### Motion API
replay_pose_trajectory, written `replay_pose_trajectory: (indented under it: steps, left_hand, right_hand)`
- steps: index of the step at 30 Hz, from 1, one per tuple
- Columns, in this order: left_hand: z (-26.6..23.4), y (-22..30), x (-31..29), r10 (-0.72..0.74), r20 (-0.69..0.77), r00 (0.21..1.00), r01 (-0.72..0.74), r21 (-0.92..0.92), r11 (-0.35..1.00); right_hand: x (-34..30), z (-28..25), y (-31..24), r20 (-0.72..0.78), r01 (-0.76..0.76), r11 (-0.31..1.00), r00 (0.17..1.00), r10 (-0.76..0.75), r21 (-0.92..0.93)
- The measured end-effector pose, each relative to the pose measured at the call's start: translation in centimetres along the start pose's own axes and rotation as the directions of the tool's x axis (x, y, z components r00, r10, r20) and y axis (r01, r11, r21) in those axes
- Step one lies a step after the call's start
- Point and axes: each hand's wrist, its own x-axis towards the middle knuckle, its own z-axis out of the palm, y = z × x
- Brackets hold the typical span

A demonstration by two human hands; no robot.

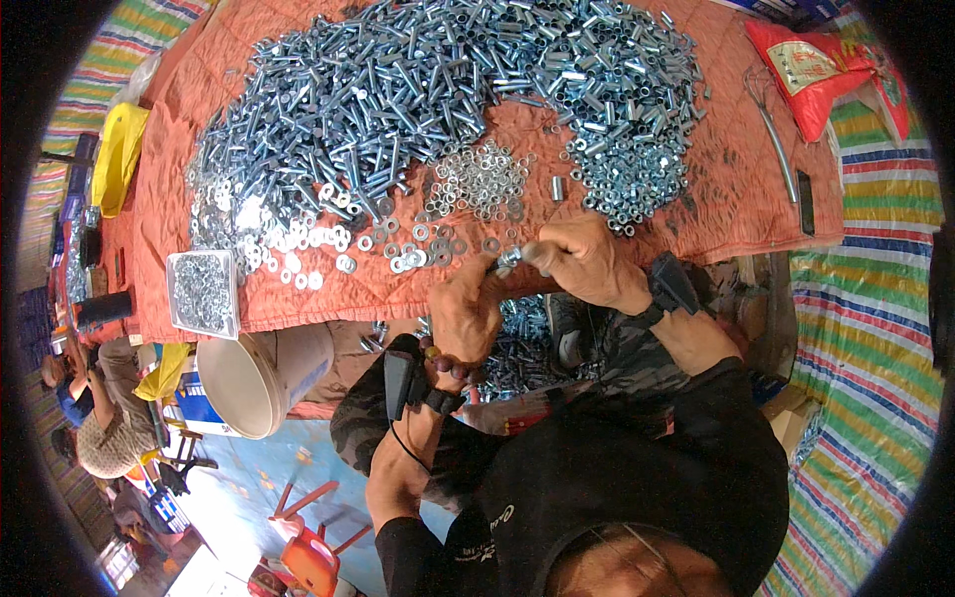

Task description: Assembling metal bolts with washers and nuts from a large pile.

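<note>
Just above the front edge of the red quilted cloth, a small silver metal fastener [509,258] is between my two hands. My left hand [464,310] pinches its left end, and the fingers of my right hand [589,263] close around the other end. The fingers partly cover it. Beyond them lie flat washers [420,251], a heap of small ring washers [484,181] and a pile of nuts [629,184]. One loose metal sleeve [557,188] lies by the nuts. Farther back are a big heap of bolts [348,104] and a heap of short sleeves [622,70].
A clear plastic box [204,292] of small parts sits at the cloth's left front corner. Below it tilts a white bucket [241,390]. Finished-looking metal pieces [527,333] lie below, between my knees. A red bag [796,75] and a metal-handled tool [779,149] are at right.
</note>
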Motion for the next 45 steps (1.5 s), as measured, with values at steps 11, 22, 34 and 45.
replay_pose_trajectory:
  steps: [11,22,34,45]
  left_hand:
    - [-0.2,0.7,0.8,-0.262,-0.052,0.964,0.262,-0.002,0.965]
    - [-0.1,0.7,1.2,-0.307,-0.014,0.951,0.307,-0.022,0.951]
    - [2.0,-2.1,-1.5,-0.125,0.452,0.883,0.116,0.048,0.992]
    - [-5.8,-5.5,5.7,-0.012,-0.37,0.929,0.206,0.488,0.849]
  right_hand:
    - [-0.2,-1.5,-0.7,0.283,-0.365,0.783,0.926,0.25,0.504]
    - [0.3,-3.2,0.5,0.103,-0.388,0.749,0.911,0.399,0.536]
    - [2.8,-1.9,3.7,-0.164,-0.412,0.786,0.91,0.381,-0.46]
    - [2.3,-1.4,5.3,-0.156,-0.364,0.931,0.918,0.365,0.038]
